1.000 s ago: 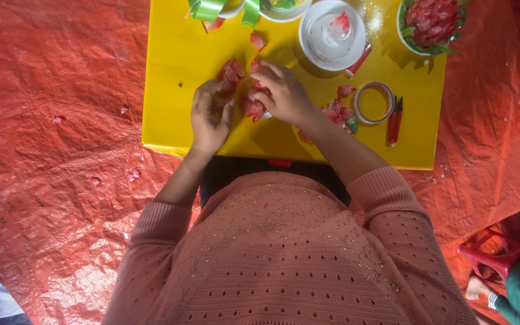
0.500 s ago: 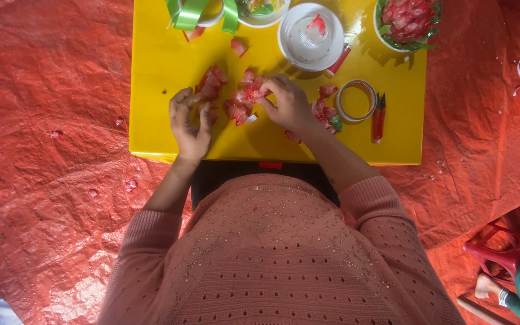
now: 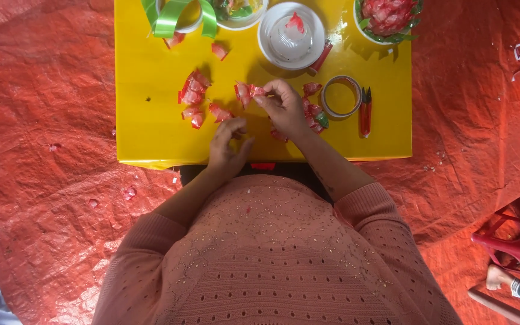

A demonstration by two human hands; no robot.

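Two hands over yellow table (image 3: 145, 72), red tarp (image 3: 43, 120) all round. L hand (image 3: 227, 147) near table's front edge, fingers loosely spread, holding nothing. R hand (image 3: 284, 108) pinches red folded piece (image 3: 245, 93) betw. thumb + fingers. Further out: pile of red pieces (image 3: 192, 96), tape ring (image 3: 340, 96), white bowl (image 3: 291, 36). Vs 0.5 s ago: L hand pulled back off pile; R lifted one piece.

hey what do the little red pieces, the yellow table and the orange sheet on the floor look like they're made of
Red pieces: likely thin folded paper or foil; crisp creases and slight shine, one pinched in the right hand. Yellow table: probably plastic or laminate, smooth and glossy with soft reflections. Orange sheet: looks like woven plastic tarpaulin, wrinkled with a dull sheen.
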